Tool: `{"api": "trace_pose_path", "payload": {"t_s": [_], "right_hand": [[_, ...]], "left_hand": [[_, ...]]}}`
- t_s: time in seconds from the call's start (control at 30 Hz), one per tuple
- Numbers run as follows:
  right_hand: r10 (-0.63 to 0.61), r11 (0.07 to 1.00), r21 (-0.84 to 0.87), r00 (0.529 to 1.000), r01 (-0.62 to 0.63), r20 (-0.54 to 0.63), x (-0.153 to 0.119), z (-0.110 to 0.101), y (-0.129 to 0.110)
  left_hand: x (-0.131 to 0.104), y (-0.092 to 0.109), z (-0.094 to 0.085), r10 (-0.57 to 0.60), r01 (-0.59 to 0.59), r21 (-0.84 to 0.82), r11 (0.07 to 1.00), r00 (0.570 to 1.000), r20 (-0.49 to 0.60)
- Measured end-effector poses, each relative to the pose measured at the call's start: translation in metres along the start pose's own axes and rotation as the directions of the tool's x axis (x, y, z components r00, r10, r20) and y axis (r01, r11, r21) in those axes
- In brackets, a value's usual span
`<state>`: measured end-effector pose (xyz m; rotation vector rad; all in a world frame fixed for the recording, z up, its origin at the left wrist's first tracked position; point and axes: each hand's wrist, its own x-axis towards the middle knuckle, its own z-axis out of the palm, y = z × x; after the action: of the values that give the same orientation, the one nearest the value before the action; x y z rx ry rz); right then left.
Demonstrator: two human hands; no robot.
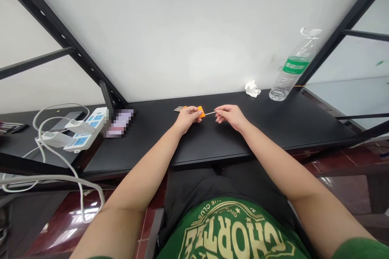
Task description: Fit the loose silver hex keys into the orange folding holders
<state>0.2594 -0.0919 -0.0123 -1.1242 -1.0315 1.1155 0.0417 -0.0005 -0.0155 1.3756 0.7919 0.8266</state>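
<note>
Above the black desk, my left hand is closed around a small orange plastic piece, gripped between thumb and fingers. From its right side a thin pale rod runs across to my right hand, which pinches the far end between thumb and fingertips. Whether the rod sits in the orange piece or only touches it, I cannot tell. Just left of my left hand lie several slim metal bits in a row, with some orange beside them, partly hidden by the hand.
A tall water bottle with a green label and a crumpled tissue stand toward the back right. On the left are a white power strip with plugs and cables, and a blurred-out flat item. A white wall bounds the desk behind.
</note>
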Motion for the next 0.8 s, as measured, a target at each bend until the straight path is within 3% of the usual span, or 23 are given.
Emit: {"api": "trace_pose_path", "payload": {"t_s": [0.37, 0.47, 0.6, 0.8], "right_hand": [[0.169, 0.984, -0.079, 0.978, -0.16, 0.125, -0.002, 0.015, 0.005], [0.183, 0.98, -0.109, 0.965, -0.164, 0.189, -0.003, 0.019, 0.005], [0.175, 0.981, -0.127, 0.953, -0.147, 0.247, -0.005, 0.021, 0.004], [0.168, 0.98, -0.138, 0.963, -0.141, 0.209, -0.003, 0.016, 0.003]], "left_hand": [[-0.001, -0.003, 0.008, 0.054, -0.062, 0.103, 0.993, 0.996, 0.075], [-0.003, -0.003, 0.015, 0.074, -0.09, 0.121, 0.989, 0.988, 0.133], [-0.006, -0.002, 0.019, 0.113, -0.132, 0.141, 0.981, 0.985, 0.131], [-0.008, -0.006, 0.013, 0.281, -0.368, 0.339, 0.866, 0.918, 0.28]]}}
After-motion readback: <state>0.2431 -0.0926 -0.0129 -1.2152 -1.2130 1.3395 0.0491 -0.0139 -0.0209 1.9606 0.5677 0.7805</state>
